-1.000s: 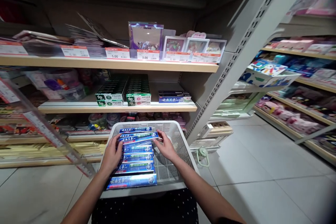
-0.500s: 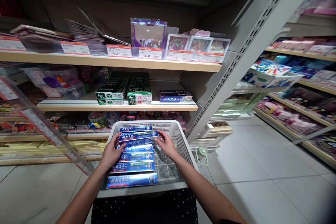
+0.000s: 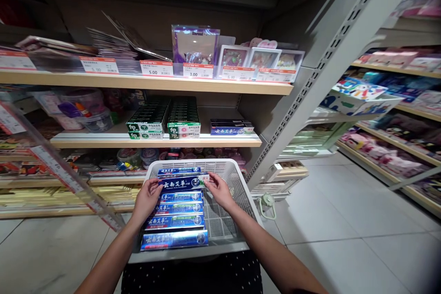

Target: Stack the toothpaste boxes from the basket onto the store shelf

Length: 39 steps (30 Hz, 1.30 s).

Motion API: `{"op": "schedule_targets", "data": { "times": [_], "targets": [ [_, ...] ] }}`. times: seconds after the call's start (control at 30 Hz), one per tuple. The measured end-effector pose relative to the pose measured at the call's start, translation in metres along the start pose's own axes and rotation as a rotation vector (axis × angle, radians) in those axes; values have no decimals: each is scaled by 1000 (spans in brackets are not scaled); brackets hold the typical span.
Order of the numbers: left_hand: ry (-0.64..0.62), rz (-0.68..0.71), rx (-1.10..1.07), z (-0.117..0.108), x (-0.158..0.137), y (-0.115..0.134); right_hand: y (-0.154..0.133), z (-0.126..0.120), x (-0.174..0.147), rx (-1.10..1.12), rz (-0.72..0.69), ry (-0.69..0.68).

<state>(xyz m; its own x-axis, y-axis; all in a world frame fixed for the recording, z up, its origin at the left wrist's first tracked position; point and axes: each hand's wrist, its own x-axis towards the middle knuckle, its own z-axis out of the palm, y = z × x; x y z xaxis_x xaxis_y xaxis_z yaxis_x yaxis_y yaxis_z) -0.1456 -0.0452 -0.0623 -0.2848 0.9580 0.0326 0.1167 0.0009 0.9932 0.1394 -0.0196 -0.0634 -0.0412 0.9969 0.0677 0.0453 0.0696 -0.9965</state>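
Note:
A dark blue toothpaste box (image 3: pixel 182 183) is held level between my two hands, its lettered long side facing me. My left hand (image 3: pixel 147 196) grips its left end with thumb and fingers. At its right end, my right hand (image 3: pixel 218 191) pinches it the same way. Beneath is a light grey mesh basket (image 3: pixel 237 211) resting in front of my lap. Several more blue toothpaste boxes (image 3: pixel 174 240) lie in a column along the basket's left side, nearer to me and beyond the held one.
Ahead, a shelf (image 3: pixel 158 143) carries stacks of green toothpaste boxes (image 3: pixel 148 126) and a few blue-purple toothpaste boxes (image 3: pixel 232 127) at its right end. An upper shelf (image 3: pixel 148 81) juts out above. A slotted grey post (image 3: pixel 310 78) slants on the right, with a green bottle (image 3: pixel 267 204) at its foot.
The box between my hands has been turned, so a dark blue lettered side now faces me. Both hands stay at its ends, and the basket has hardly moved.

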Motion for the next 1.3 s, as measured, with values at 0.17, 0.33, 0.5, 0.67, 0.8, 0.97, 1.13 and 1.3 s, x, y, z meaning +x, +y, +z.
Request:
{"op": "schedule_targets", "data": {
  "times": [0.17,0.33,0.5,0.67,0.8,0.97,1.13,1.3],
  "targets": [
    [-58,50,50,0,0,1,-4,3,0,22,7,-14],
    [-91,45,26,-1,-2,4,-12,9,-2,39,24,-20],
    [-76,42,15,2,-2,7,-14,12,-4,-1,-20,-12],
    [-138,196,112,29,2,38,-27,-18,5,-173,-134,108],
    [-173,338,138,83,16,85,-60,-70,32,-258,-215,289],
    [-170,459,33,167,52,135,-105,-138,79,-324,-335,405],
    [-148,511,58,213,73,138,-108,-160,109,-426,-310,560],
    [-15,554,129,223,77,125,-94,-160,116,-454,-335,544]
  ]
}}
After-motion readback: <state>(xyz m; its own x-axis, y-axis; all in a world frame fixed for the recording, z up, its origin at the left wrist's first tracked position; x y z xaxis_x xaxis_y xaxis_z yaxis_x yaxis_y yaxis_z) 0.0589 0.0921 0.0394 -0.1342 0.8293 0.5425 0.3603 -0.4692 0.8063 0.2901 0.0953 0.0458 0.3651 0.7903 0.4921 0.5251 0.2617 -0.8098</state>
